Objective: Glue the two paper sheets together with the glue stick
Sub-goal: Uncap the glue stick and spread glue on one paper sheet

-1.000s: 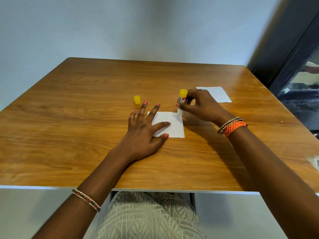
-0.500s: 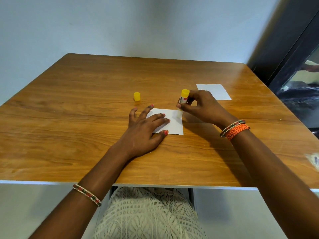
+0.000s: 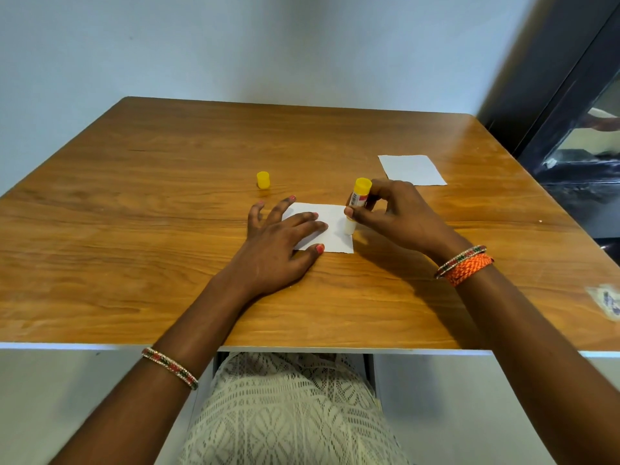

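At a wooden bench (image 3: 167,263), a person's left hand (image 3: 275,250) lay spread flat, its straight fingers pressing down the near paper sheet (image 3: 330,236), while the right hand (image 3: 392,216) pinched the glue stick (image 3: 355,204) between thumb and curled fingers, holding it nearly upright with its white tip on the sheet's right edge. The second paper sheet (image 3: 411,169) lay well apart toward the far right of the bench, untouched, and the stick's yellow cap (image 3: 263,180) stood on its own beyond the left hand's fingertips. Gluing appeared to be under way, with the joining of the sheets not yet done. The risks from here looked modest but real: with the tip working so close to the paper's border, a stroke could run off the edge and smear glue onto the bench, sticking the sheet down; if the pressing hand eased, the thin sheet might drag or wrinkle under the stick; and the part covered by the left hand's fingers could be left bare of glue, weakening the bond once the far sheet was brought across.
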